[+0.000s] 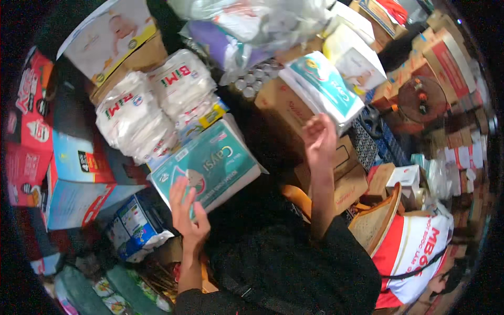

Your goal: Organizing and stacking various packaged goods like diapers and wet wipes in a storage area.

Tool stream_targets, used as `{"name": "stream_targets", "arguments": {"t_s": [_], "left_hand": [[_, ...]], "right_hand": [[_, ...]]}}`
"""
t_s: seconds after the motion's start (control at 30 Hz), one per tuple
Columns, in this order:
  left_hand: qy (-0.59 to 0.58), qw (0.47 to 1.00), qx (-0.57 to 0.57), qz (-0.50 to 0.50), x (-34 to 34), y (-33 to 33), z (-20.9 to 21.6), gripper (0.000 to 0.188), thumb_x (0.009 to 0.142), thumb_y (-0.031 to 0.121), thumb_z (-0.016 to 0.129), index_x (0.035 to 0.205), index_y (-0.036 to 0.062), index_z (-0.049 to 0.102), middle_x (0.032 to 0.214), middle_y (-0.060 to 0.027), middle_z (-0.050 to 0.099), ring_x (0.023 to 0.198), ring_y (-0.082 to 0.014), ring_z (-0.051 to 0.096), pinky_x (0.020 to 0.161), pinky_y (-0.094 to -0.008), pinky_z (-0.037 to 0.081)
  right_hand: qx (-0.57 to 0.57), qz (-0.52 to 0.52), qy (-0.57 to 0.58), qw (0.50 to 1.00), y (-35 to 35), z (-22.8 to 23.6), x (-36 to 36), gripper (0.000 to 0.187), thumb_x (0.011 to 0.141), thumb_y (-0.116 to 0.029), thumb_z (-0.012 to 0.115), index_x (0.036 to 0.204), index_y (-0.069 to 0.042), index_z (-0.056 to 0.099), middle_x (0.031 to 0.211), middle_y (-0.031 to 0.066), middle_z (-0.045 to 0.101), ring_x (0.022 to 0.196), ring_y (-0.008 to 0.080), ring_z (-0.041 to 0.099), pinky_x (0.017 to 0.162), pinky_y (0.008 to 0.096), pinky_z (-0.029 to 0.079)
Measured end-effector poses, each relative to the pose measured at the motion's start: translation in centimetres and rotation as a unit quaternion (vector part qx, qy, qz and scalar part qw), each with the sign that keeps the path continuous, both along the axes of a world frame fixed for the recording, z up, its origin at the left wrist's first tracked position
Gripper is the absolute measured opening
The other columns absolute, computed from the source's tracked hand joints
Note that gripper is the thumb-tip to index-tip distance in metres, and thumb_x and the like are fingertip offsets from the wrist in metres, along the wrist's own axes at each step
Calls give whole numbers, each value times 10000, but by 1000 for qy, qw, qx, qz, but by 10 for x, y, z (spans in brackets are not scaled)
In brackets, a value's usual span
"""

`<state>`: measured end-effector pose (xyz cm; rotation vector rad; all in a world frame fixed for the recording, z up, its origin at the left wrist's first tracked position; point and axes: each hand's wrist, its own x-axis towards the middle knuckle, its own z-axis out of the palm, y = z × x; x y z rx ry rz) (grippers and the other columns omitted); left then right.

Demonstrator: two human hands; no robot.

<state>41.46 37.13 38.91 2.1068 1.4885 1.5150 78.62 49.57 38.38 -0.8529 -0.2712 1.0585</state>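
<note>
My left hand has its fingers stretched out and its thumb apart, against the near corner of a teal-and-white plastic-wrapped pack with a baby's picture. That pack lies tilted in front of two white plastic-wrapped packs with red and green lettering. My right hand is raised, its fingers loosely bent and somewhat blurred, with nothing visible in them. It is close to the near edge of a second teal-and-white pack, which rests on a brown cardboard box. Whether the fingers touch that pack I cannot tell.
A blue carton and a blue pack stand left. Clear plastic bags fill the back. At right are a round fan, a conical hat and a red-and-white sack, with many cartons beyond.
</note>
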Motion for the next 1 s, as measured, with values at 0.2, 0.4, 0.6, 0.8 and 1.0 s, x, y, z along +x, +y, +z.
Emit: {"name": "stream_targets", "arguments": {"t_s": [0.2, 0.4, 0.6, 0.8, 1.0], "left_hand": [[-68, 987, -64, -129, 54, -10, -4, 353, 934, -91, 558, 1250, -22, 702, 1383, -253, 695, 1318, -460, 658, 1158, -538, 484], [-153, 961, -173, -154, 63, -24, -11, 524, 1078, 467, 632, 1199, -29, 751, 1260, -188, 759, 1054, -289, 732, 933, -372, 553], [-161, 954, -182, -178, 57, -25, -3, 274, 962, -20, 557, 1146, -2, 760, 1122, -135, 779, 850, -179, 660, 748, -288, 502], [-187, 942, -236, -146, 53, -23, -2, 270, 962, -41, 541, 1109, -4, 765, 1046, -103, 768, 819, -146, 624, 745, -269, 473], [-217, 928, -257, -158, 55, -21, -6, 261, 982, -37, 532, 1110, -11, 759, 1035, -98, 779, 824, -128, 615, 760, -265, 470]], "right_hand": [[-181, -274, -230, 916, 11, -80, 146, 552, 973, -414, 848, 1235, -22, 561, 1033, 53, 643, 875, 110, 614, 684, 277, 521], [-263, -185, -374, 870, 36, -113, 169, 804, 857, -451, 931, 1320, 101, 574, 1194, 170, 696, 1008, 239, 656, 927, 377, 546], [-146, -107, -14, 983, 8, -102, 128, 150, 952, -190, 831, 1004, -128, 705, 777, -31, 636, 707, 133, 613, 731, 346, 583], [-128, -97, -11, 987, -26, -87, 107, 133, 969, -154, 804, 1030, -91, 704, 816, -6, 673, 714, 150, 638, 726, 345, 594], [-112, -42, -12, 993, -64, -82, 110, 156, 982, -211, 774, 1067, -97, 711, 950, 17, 728, 880, 155, 679, 785, 329, 586]]}}
